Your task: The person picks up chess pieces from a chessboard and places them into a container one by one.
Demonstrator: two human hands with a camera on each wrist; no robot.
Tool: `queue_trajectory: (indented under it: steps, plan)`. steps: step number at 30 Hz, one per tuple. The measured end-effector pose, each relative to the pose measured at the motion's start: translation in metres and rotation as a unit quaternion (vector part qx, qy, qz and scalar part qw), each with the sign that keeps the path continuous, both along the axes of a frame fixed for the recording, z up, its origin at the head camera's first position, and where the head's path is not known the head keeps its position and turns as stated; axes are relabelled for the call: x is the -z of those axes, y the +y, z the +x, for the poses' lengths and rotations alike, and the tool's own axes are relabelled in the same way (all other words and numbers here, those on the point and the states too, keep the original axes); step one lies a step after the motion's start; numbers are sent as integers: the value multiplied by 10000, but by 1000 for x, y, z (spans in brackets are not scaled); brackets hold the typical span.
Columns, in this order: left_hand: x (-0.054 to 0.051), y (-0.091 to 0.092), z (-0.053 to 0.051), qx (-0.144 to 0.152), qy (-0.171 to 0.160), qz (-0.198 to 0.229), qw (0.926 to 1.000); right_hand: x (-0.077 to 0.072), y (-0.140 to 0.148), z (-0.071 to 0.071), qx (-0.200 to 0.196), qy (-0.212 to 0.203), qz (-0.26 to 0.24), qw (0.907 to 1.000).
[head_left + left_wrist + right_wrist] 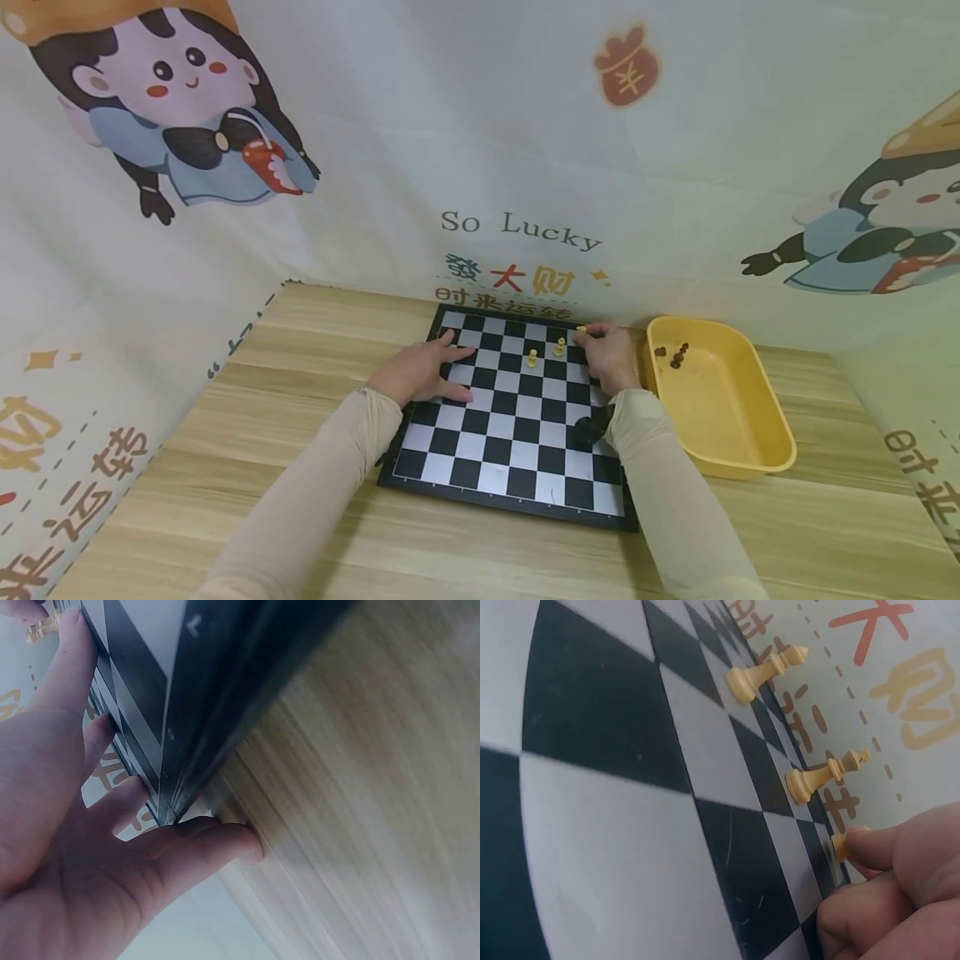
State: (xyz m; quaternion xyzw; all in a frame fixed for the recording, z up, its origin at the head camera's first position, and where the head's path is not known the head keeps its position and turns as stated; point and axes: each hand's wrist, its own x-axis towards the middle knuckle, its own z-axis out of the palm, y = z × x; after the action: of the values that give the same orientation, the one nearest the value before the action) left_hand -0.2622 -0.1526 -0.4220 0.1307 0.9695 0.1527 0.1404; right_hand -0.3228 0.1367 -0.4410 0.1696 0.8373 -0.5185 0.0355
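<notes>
Over at the far right corner of the board, the right hand (611,358) had the action, thumb and fingers closed in a narrow pinch on a small cream piece (840,847), most of it hidden by the fingertips; whether its base met the squares, I couldn't tell. Just to its left stood a cream king-like piece (559,347), upright, and a bit farther left and nearer stood another upright cream piece (532,359), the three strung out in a loose slanting line! Across on the left side, the left hand (412,371) was spread wide, holding nothing, fingers fanned out at the edge of the black-and-white chessboard (504,450), which lay flat on the wooden table (225,417). To the right of the board, just beside the right forearm, sat a yellow tray (757,400), and in its far left part lay a few dark brown pieces (678,357). Behind it all, at the far side, hung a pale printed cloth (450,125) with cartoon figures and the words "So Lucky" above the board.
</notes>
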Motion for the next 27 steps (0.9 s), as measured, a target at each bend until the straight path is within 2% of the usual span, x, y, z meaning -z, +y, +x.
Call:
queue_trajectory:
  steps: [10,22,27]
  plan:
    - [-3,1,-1,5,13,-29,10000,-3,-1,5,-76,229,359,9991]
    - [-2,0,1,82,79,-8,9999,-4,3,8,-97,547,348,9979]
    - [-2,0,1,54,92,6,9999,-9,4,7,-138,778,273,9965]
